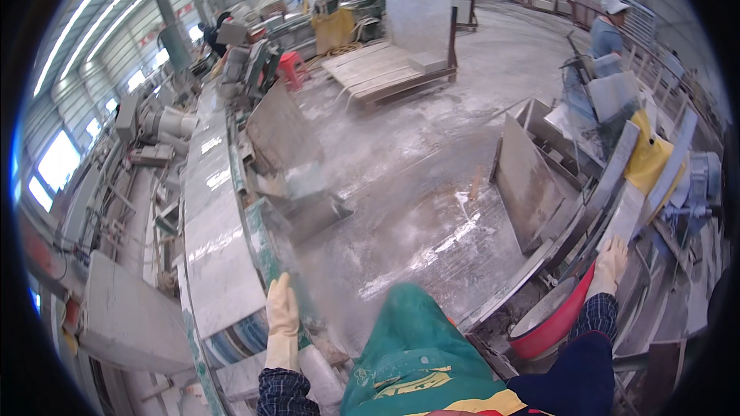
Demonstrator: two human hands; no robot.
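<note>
My left hand, in a cream rubber glove, is raised with its fingers stretched out. It is beside the near end of a pale, wet stone slab lying on the long conveyor line; the hand holds nothing visible. Out to the right, my right hand, gloved the same way, has its fingers extended at the lower end of a pale strip. Whether its fingertips press on that strip I cannot tell. Below this hand sits a round red-rimmed tub. A green apron covers my front.
Brown boards lean at the left and right of the wet floor. Ahead stands a wooden pallet with an upright slab. A red stool is by the machines. Far right, another person wears a white cap.
</note>
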